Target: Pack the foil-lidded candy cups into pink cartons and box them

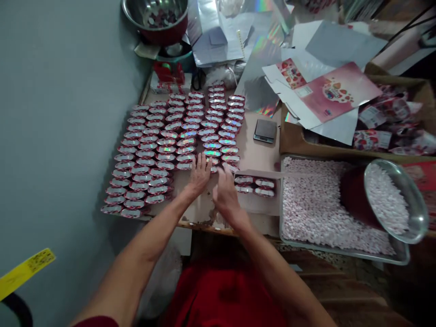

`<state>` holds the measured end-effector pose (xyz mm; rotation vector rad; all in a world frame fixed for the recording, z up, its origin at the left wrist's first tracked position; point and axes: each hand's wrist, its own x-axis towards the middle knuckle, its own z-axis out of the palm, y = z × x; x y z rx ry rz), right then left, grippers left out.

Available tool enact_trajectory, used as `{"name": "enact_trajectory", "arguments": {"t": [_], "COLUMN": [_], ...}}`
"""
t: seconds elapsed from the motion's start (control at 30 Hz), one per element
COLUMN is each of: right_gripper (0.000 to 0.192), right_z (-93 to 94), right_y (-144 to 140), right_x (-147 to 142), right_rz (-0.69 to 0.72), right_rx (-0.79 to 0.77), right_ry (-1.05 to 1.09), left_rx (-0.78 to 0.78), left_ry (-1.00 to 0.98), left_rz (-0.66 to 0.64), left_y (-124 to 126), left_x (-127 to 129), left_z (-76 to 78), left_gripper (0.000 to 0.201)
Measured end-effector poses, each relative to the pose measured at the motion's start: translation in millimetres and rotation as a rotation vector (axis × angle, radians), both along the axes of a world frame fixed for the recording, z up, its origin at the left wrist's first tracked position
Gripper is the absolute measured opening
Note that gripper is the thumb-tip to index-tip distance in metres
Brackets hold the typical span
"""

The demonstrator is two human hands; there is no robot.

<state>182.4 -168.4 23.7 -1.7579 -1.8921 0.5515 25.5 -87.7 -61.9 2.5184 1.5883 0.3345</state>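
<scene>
My left hand (200, 175) lies flat, fingers spread, at the near end of the rows of small red-and-silver packets (170, 141) that cover the low table (204, 213). My right hand (225, 193) hovers just beside it with fingers loosely apart, near the packets at the end of the right-hand rows (230, 159). Neither hand holds anything that I can see. Three more packets (255, 185) lie in a shallow cardboard lid just right of my right hand.
A metal tray (289, 243) of small white-pink pieces sits at the right, with a bowl (397, 200) of the same pieces tilted over it. A small scale (265, 131), pink flat cartons (327, 93), foil sheets and a red-rimmed metal bowl (155, 18) lie behind. A grey wall is at left.
</scene>
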Motion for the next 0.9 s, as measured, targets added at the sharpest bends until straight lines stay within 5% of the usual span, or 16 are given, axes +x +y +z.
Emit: {"name": "enact_trajectory", "arguments": {"t": [0.17,0.4,0.57,0.7,0.9], "right_gripper": [0.057,0.050,0.044,0.045,0.043], "right_z": [-37.2,-62.8,-64.0,-59.7,-62.2], "right_y": [96.0,103.4,112.0,104.6,101.9], "right_x": [-15.6,2.1,6.9,6.5,5.4], "right_rz": [-0.255,-0.249,-0.271,-0.226,-0.158], "right_rx": [-0.161,-0.210,-0.180,-0.210,-0.286], "right_ry": [-0.394,-0.505,-0.563,-0.603,-0.564], "left_rx": [0.033,-0.110,-0.175,-0.205,-0.171], "left_ry": [-0.058,-0.098,-0.191,-0.235,-0.191], "left_rz": [0.048,-0.066,-0.009,0.050,0.122], "left_y": [-2.2,13.1,8.7,-31.9,-113.4], "left_x": [13.5,24.7,42.6,29.6,-23.3], "left_z": [-32.2,-27.1,-19.1,-9.7,-3.4], "left_gripper": [0.062,0.053,0.061,0.066,0.069]}}
